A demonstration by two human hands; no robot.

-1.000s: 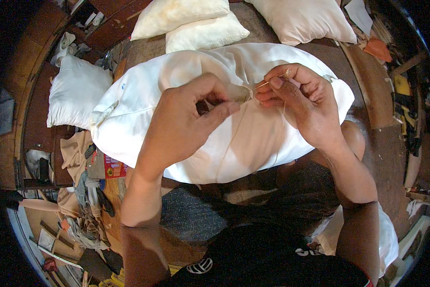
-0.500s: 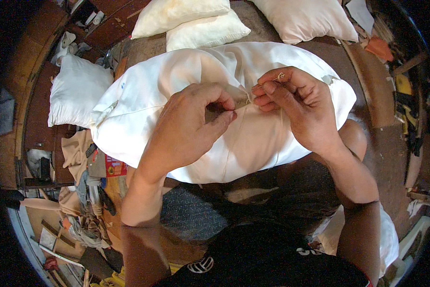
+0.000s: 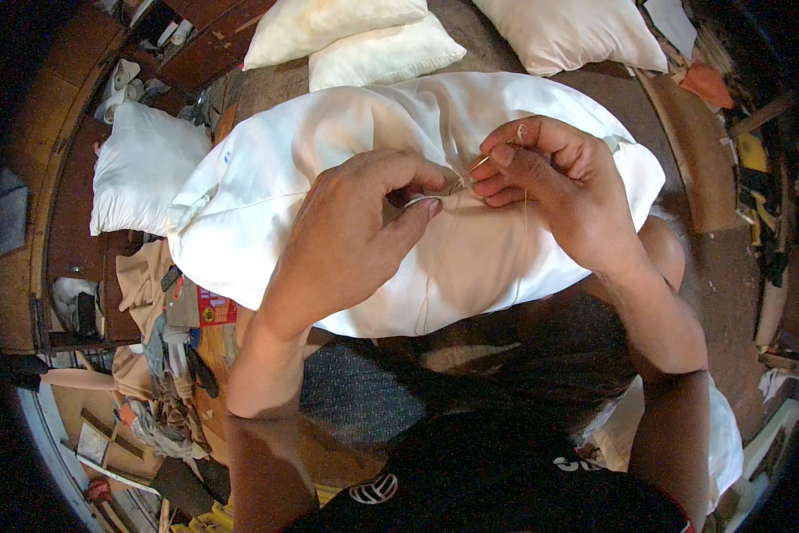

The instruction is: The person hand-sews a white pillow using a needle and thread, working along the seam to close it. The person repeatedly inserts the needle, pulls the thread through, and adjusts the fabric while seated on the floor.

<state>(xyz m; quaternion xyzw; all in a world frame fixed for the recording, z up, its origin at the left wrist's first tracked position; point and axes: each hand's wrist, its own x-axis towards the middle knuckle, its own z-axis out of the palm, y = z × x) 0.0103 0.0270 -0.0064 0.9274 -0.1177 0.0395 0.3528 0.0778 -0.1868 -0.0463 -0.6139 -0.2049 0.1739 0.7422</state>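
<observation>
Head view looks straight down on a big white pillow (image 3: 346, 178) lying across the person's lap, plump and soft, its smooth cloth creased into shallow folds toward the middle. Both hands meet on top of it, near its centre seam.

Left hand (image 3: 355, 235) lies palm down on the cloth with the fingers curled in; thumb and forefinger are pressed together, pinching a small fold of the fabric just beside the other hand. Right hand (image 3: 559, 191) is bunched, its fingertips closed on a thin needle (image 3: 478, 163), a short pale metal sliver that slants toward the left hand's pinch. A fine light thread (image 3: 524, 222) hangs from the right fingers and trails down over the pillow; it is too thin to follow all the way.

Beyond the pillow, three smaller cushions (image 3: 373, 35) lie at the far edge, cream and off-white, rounded and slightly rumpled. Another square white cushion (image 3: 137, 169) rests to the left on dark brown wooden boards (image 3: 71, 240). Lower left, a heap of tan cloth scraps (image 3: 155, 355), cardboard and odd bits lies in a loose tangle. An orange scrap (image 3: 709, 84) sits at the upper right beside a wooden plank (image 3: 684, 151).
</observation>
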